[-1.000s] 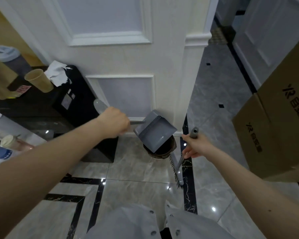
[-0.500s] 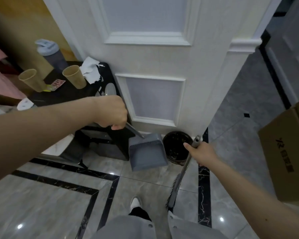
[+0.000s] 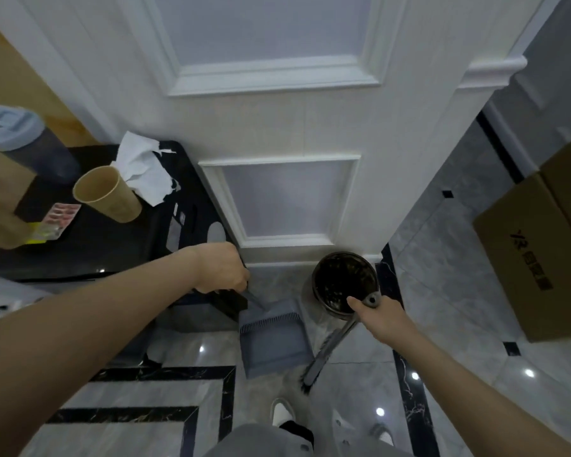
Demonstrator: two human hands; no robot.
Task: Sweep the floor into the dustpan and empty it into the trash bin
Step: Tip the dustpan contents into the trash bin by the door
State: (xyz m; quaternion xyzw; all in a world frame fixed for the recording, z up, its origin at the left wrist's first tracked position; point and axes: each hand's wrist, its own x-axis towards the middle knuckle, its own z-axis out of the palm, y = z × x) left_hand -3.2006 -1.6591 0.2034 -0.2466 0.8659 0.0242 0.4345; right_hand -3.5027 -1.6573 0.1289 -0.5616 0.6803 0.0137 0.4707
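My left hand (image 3: pixel 220 268) grips the handle of a grey dustpan (image 3: pixel 272 338), which hangs low over the marble floor, its pan facing me, just left of the bin. My right hand (image 3: pixel 378 316) holds the top of a grey brush (image 3: pixel 323 354); the brush slants down to the left with its dark bristles at the floor beside the dustpan. A round dark trash bin (image 3: pixel 343 282) stands against the white door's foot, between my hands; its inside looks dark with some debris.
A black stool (image 3: pixel 119 239) at the left carries paper cups (image 3: pixel 108 194), crumpled tissue (image 3: pixel 142 173) and a lidded bottle (image 3: pixel 23 140). A white panelled door (image 3: pixel 277 127) fills the back. A cardboard box (image 3: pixel 538 255) stands at the right. My shoes (image 3: pixel 282 412) are below.
The dustpan, tipped over the bin a second ago, has come away to the left and down towards the floor. The brush has stayed beside it in my right hand.
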